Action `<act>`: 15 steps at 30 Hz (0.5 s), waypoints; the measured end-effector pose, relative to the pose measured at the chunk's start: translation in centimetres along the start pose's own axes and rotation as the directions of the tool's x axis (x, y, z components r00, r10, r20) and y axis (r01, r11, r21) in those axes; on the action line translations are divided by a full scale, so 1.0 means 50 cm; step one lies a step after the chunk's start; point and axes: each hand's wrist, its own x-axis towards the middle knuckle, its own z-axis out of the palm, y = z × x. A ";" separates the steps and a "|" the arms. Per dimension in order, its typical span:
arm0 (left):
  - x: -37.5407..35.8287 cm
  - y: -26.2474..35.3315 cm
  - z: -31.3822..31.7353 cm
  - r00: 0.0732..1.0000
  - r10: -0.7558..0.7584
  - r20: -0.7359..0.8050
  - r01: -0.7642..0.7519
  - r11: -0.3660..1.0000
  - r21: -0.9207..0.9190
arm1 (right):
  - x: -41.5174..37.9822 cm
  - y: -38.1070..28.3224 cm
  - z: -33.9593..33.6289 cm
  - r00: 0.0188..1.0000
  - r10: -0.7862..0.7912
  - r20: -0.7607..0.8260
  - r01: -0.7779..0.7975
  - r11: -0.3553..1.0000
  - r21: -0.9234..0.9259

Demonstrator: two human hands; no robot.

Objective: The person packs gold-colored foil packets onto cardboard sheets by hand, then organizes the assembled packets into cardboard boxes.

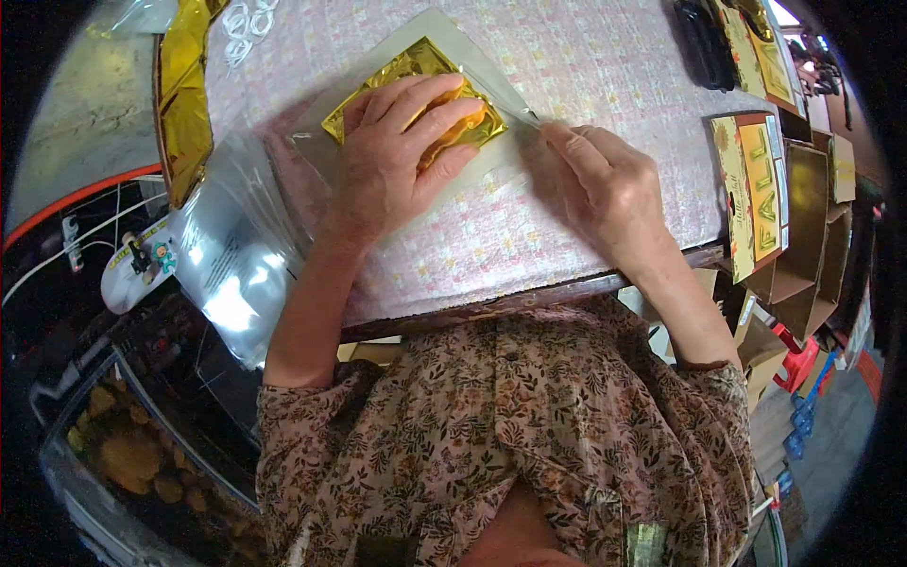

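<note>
My left hand rests over a square of shiny gold foil, its fingers apart and slightly curved across the crumpled middle. Orange reflections show between thumb and fingers; the palm hides the rest. Beneath the foil lies a clear plastic bag, set at an angle on the cloth. My right hand is closed, thumb and forefinger pinching the bag's right-hand corner. The two hands are a short way apart.
A pink-and-white patterned cloth covers the table. Clear plastic bags hang over its left edge, near gold foil sheeting and white rings. On the right are a "FALL" sign, a black object and cardboard boxes.
</note>
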 end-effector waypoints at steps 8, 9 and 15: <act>0.000 -0.004 0.005 1.000 0.013 -0.011 -0.013 1.000 0.006 | 0.004 0.019 -0.008 0.997 0.007 0.071 -0.012 0.997 0.082; 0.000 -0.004 0.004 1.000 0.012 -0.010 -0.012 1.000 0.006 | 0.003 0.021 -0.006 0.997 0.008 0.072 -0.015 0.995 0.100; 0.001 -0.003 0.003 1.000 0.010 -0.012 -0.011 1.000 -0.010 | 0.005 0.018 -0.003 0.993 0.021 0.115 -0.031 0.996 0.080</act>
